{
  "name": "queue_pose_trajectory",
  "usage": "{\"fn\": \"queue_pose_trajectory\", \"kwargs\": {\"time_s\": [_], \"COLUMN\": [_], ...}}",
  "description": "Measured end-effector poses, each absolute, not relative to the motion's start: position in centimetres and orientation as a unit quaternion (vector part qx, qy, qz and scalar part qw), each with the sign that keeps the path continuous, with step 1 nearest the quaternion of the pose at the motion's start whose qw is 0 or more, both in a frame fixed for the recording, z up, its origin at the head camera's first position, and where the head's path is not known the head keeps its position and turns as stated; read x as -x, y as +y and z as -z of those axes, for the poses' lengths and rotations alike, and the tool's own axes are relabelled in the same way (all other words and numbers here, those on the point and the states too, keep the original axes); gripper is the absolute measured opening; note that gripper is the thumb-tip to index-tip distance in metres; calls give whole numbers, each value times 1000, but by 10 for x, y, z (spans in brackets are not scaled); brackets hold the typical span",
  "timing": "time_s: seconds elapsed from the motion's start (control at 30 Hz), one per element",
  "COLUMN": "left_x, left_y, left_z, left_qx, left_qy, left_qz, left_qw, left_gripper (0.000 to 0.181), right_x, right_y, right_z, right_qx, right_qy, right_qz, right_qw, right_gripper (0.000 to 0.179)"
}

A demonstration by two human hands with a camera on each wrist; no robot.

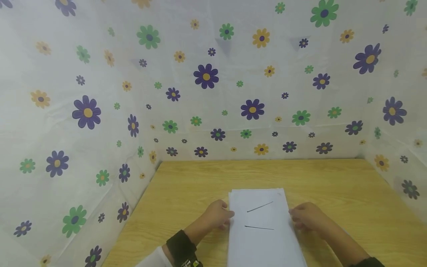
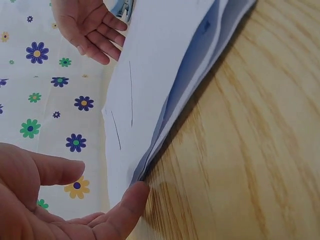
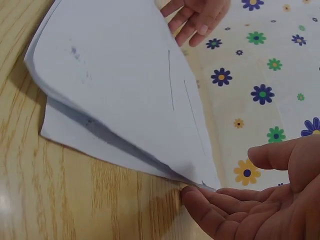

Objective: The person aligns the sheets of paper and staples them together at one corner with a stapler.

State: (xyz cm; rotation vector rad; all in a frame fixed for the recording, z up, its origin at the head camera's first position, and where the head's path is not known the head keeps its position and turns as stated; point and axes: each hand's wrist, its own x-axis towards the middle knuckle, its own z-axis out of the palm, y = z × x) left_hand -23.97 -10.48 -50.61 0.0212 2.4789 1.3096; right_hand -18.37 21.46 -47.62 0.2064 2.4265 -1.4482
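A layered stack of white paper (image 1: pixel 263 248) lies lengthwise on the wooden table. Two thin dark lines, each darker at its left end, show on the top sheet in the head view. My left hand (image 1: pixel 216 215) is at the paper's left edge; in the left wrist view its index fingertip (image 2: pixel 137 192) meets the edge while the thumb stands away. At the opposite edge is my right hand (image 1: pixel 308 218). The right wrist view has its fingertips (image 3: pixel 192 192) at the paper's corner, thumb apart. Both side edges show gaps between the layers.
The wood-grain table (image 1: pixel 186 178) reaches back to a white flowered cloth (image 1: pixel 227 96) that hangs behind and along both sides. Part of a grey-blue object (image 2: pixel 121 7) shows beyond the paper near the right hand. A black band (image 1: pixel 181 244) wraps the left wrist.
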Motion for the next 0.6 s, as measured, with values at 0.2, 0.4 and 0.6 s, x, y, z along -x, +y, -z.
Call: {"fn": "queue_pose_trajectory", "kwargs": {"time_s": [0.2,0.4,0.6], "left_x": [242,248,254], "left_y": [-100,-100,-102], "left_z": [504,500,501], "left_qx": [38,96,112], "left_qy": [846,818,805], "left_qz": [-498,-525,-533], "left_qw": [187,214,235], "left_gripper": [60,69,54], "right_x": [185,190,196], "right_y": [215,215,215], "right_z": [479,482,483], "right_qx": [-73,-76,-99], "right_qy": [833,810,796], "right_qz": [525,555,564], "right_qw": [160,172,197], "right_gripper": [58,63,65]}}
